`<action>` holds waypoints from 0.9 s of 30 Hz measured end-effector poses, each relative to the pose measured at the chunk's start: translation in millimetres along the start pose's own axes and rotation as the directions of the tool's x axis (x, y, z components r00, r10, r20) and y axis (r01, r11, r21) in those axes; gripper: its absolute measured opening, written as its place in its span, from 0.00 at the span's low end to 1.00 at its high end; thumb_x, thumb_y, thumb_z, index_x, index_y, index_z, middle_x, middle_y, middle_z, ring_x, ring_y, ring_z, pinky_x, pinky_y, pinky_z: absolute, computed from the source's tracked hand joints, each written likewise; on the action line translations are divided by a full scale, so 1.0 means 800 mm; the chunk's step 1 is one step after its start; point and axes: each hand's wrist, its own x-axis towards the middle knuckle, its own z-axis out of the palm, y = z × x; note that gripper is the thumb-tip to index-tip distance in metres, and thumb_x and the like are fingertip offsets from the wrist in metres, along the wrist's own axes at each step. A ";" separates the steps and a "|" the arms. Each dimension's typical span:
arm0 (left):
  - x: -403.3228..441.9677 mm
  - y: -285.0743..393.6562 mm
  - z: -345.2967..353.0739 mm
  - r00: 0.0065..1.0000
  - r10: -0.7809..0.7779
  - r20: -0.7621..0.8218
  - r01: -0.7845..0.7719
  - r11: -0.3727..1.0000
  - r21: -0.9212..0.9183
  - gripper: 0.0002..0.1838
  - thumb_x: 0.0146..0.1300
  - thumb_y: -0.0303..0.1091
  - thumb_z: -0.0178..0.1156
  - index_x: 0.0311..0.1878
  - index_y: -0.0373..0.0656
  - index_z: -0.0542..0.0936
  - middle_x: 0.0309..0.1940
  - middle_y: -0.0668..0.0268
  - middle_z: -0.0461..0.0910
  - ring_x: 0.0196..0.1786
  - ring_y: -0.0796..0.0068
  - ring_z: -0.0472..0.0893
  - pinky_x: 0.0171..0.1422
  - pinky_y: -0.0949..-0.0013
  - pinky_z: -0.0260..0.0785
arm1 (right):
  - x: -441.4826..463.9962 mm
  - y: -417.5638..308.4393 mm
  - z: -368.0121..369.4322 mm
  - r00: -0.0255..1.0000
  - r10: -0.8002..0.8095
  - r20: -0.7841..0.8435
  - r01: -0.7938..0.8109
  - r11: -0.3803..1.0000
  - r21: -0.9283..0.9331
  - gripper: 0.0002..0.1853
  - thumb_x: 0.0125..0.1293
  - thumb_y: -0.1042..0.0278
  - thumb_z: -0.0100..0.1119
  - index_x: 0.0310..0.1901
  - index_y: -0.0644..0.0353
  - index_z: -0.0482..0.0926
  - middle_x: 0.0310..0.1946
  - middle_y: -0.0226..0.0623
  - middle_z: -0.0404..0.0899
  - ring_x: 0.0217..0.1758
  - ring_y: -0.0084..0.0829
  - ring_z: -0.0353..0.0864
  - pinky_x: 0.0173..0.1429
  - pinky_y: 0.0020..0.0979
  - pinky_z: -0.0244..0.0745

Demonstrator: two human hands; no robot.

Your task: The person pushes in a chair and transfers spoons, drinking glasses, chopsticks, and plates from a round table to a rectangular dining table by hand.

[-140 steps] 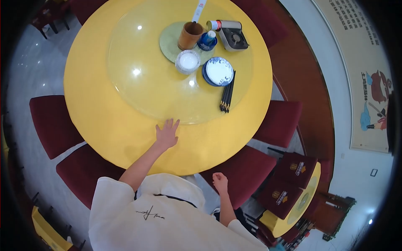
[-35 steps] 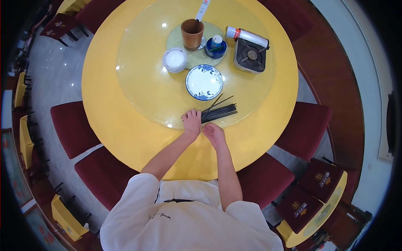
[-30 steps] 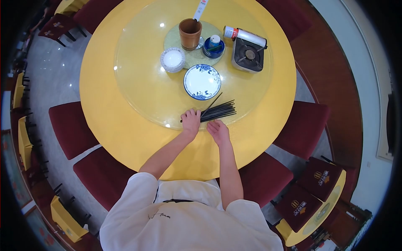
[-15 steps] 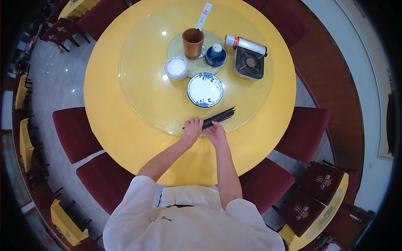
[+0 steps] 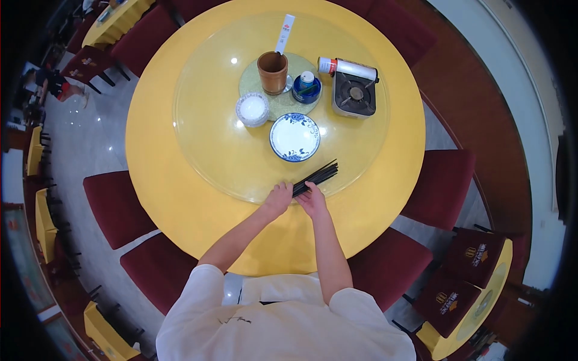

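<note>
A bundle of black chopsticks (image 5: 320, 175) lies slanted between my hands, its far ends fanned out toward the upper right. My left hand (image 5: 280, 197) is closed around the near end, which its fingers hide. My right hand (image 5: 311, 199) grips the bundle's middle from below, thumb on top. Both hands are above the near edge of the glass turntable (image 5: 226, 162). Just beyond them sits a stack of white plates with blue flowers (image 5: 295, 137).
Farther back are a brown cup (image 5: 273, 73) with a white paper sleeve (image 5: 285, 35) behind it, stacked small bowls (image 5: 252, 109), a blue ashtray (image 5: 306, 91) and a portable gas stove (image 5: 354, 94) with a gas can (image 5: 349, 68). Red chairs (image 5: 438, 189) ring the yellow table (image 5: 153, 144).
The bundle has turned a little steeper, and its near end no longer sticks out past my left hand. The whole view has shifted slightly.
</note>
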 end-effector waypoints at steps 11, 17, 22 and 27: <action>-0.101 0.020 -0.070 0.956 -0.001 0.294 0.211 0.699 -0.683 0.20 0.57 0.34 0.63 0.50 0.34 0.73 0.43 0.52 0.79 0.48 0.52 0.80 0.51 0.56 0.74 | -0.012 0.025 0.009 0.994 -0.112 0.003 0.106 0.953 0.285 0.17 0.68 0.56 0.63 0.28 0.50 0.65 0.18 0.26 0.65 0.21 0.27 0.68 0.32 0.32 0.72; -0.170 0.008 -0.039 0.839 -0.263 0.477 0.191 -0.678 -0.710 0.20 0.68 0.47 0.55 0.46 0.37 0.79 0.43 0.57 0.81 0.46 0.63 0.82 0.52 0.57 0.78 | -0.070 0.043 0.036 0.977 -0.204 0.068 0.175 0.937 0.302 0.17 0.68 0.61 0.62 0.26 0.49 0.65 0.16 0.25 0.62 0.18 0.24 0.65 0.29 0.30 0.67; -0.190 -0.005 -0.016 0.839 -0.308 0.448 0.000 -0.823 -0.568 0.18 0.68 0.48 0.55 0.42 0.41 0.80 0.38 0.59 0.82 0.42 0.64 0.83 0.49 0.60 0.79 | -0.146 0.092 0.086 0.927 -0.350 0.134 0.331 0.932 0.146 0.15 0.68 0.68 0.61 0.26 0.53 0.66 0.20 0.31 0.68 0.23 0.28 0.71 0.34 0.33 0.72; -0.227 -0.032 -0.020 0.887 -0.261 0.381 0.008 -0.816 -0.578 0.17 0.70 0.47 0.54 0.42 0.41 0.79 0.39 0.60 0.83 0.43 0.65 0.83 0.49 0.62 0.78 | -0.199 0.127 0.106 0.877 -0.438 0.200 0.408 0.896 0.174 0.14 0.67 0.72 0.61 0.25 0.56 0.67 0.21 0.33 0.70 0.25 0.29 0.73 0.34 0.36 0.75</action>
